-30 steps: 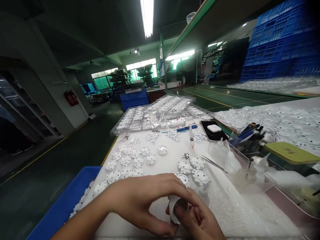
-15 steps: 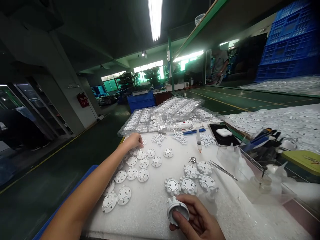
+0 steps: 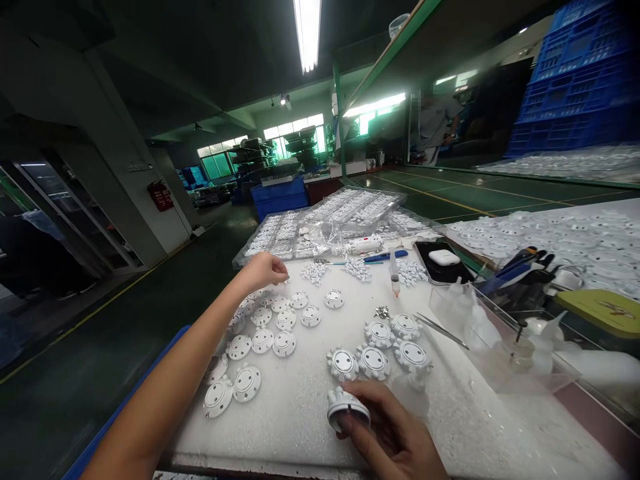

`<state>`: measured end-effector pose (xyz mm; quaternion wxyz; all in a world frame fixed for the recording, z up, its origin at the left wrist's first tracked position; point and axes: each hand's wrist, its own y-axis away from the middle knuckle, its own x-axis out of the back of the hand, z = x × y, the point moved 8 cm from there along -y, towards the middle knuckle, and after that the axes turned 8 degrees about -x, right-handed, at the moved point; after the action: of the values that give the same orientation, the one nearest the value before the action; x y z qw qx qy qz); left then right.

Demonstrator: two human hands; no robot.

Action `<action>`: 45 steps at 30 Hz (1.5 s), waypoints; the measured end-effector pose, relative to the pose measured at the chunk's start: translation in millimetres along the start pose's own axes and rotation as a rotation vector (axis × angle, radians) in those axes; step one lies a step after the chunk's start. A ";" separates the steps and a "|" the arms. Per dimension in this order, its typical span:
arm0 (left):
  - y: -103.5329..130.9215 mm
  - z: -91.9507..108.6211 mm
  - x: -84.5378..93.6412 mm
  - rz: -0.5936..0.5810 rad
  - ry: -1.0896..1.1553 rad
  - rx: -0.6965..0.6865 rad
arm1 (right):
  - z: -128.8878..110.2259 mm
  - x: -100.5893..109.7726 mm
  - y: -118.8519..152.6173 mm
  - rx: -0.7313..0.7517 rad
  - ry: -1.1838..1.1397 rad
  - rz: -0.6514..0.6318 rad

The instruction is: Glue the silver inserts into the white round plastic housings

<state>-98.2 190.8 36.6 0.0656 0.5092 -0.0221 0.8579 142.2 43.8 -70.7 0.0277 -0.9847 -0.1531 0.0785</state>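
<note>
My right hand (image 3: 400, 433) grips a round white plastic part (image 3: 347, 408) with small knobs along its rim, now tilted so its outer side shows more. My left hand (image 3: 269, 269) is stretched to the far left of the foam sheet, thumb and fingertips pinched together. Whatever lies between those fingertips is too small to make out. Below the left hand lie several white discs (image 3: 263, 341) with dark holes. Just beyond the right hand sits a group of similar discs with knobs round their edges (image 3: 373, 362). Small white pieces (image 3: 315, 273) are heaped to the right of the left hand.
Clear trays of white parts (image 3: 350, 208) are stacked at the back. A syringe (image 3: 395, 280), tweezers (image 3: 443, 331), tiny metal pieces (image 3: 382, 312) and a blue-handled tool (image 3: 385, 256) lie on the white foam (image 3: 295, 413). At right stand a clear bin (image 3: 500, 373) and a phone (image 3: 435, 267) with a white case.
My left hand has lifted slightly from the small parts, its fingers pinched. My right hand has turned the round part, so its hollow side shows less.
</note>
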 end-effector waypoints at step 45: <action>96.6 96.5 -78.1 -0.475 0.642 -0.234 | -53.5 0.1 9.6 0.593 0.464 0.197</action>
<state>9.8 78.0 17.3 0.3225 0.1961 0.0202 0.9258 153.8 33.1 -18.7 0.3373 -0.9355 -0.0182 -0.1033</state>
